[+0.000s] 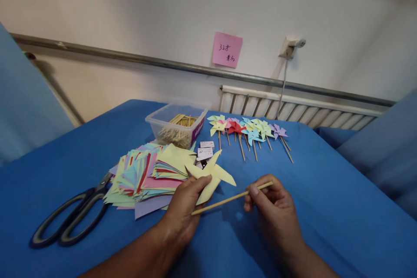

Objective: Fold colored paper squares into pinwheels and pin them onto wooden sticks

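My left hand (183,208) pinches a folded yellow paper pinwheel (210,176) by its lower blade, just above the blue table. My right hand (272,206) grips a thin wooden stick (228,200) near its right end. The stick runs down-left until its tip lies under the pinwheel beside my left fingers. Both hands hover over the near middle of the table.
A pile of coloured paper squares (146,173) lies to the left, with black scissors (70,219) beside it. A clear plastic box of sticks (176,128) stands behind. Several finished pinwheels (249,130) lie in a row farther back. Small white packets (205,151) sit near the pile. A blue cloth (325,208) covers the table.
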`<control>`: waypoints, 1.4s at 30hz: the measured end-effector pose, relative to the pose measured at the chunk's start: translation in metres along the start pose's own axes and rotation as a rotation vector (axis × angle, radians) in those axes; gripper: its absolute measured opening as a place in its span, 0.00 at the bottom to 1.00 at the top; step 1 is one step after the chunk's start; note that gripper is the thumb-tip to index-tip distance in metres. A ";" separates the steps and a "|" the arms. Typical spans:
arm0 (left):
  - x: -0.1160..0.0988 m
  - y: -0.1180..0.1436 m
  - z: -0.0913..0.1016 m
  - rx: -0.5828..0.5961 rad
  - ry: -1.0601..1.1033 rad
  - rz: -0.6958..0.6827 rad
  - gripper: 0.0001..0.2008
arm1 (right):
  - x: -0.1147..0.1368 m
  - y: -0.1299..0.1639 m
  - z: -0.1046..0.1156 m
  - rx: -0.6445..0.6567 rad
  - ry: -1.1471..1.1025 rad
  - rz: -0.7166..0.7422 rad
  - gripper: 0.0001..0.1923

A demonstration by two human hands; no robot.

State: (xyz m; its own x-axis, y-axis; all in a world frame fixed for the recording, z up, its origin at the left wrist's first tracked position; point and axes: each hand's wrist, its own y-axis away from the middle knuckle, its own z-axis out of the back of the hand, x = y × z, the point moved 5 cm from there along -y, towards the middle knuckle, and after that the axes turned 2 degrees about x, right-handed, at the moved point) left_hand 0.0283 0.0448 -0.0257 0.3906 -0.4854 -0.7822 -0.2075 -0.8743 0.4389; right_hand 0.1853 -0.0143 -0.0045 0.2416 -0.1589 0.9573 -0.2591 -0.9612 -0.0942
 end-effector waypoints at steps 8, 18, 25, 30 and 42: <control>-0.007 -0.001 0.007 -0.046 0.028 -0.019 0.06 | 0.007 -0.009 0.004 0.390 0.210 -0.223 0.10; -0.014 -0.001 0.007 -0.082 0.102 -0.012 0.06 | 0.003 -0.006 0.002 0.554 0.468 -0.173 0.10; -0.018 -0.002 0.007 -0.047 0.159 -0.038 0.05 | 0.010 0.001 -0.007 0.757 0.662 -0.019 0.10; -0.019 -0.003 0.008 -0.044 0.186 -0.045 0.05 | 0.000 0.011 -0.016 0.882 0.727 -0.041 0.09; -0.041 -0.009 0.015 -0.035 0.260 -0.100 0.05 | -0.003 -0.010 0.002 0.635 0.837 0.009 0.14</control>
State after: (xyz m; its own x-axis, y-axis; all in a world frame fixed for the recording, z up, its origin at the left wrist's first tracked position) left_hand 0.0009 0.0724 -0.0044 0.6251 -0.3746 -0.6848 -0.1273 -0.9145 0.3840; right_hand 0.1891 -0.0046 -0.0069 -0.5441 -0.1934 0.8164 0.3393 -0.9407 0.0033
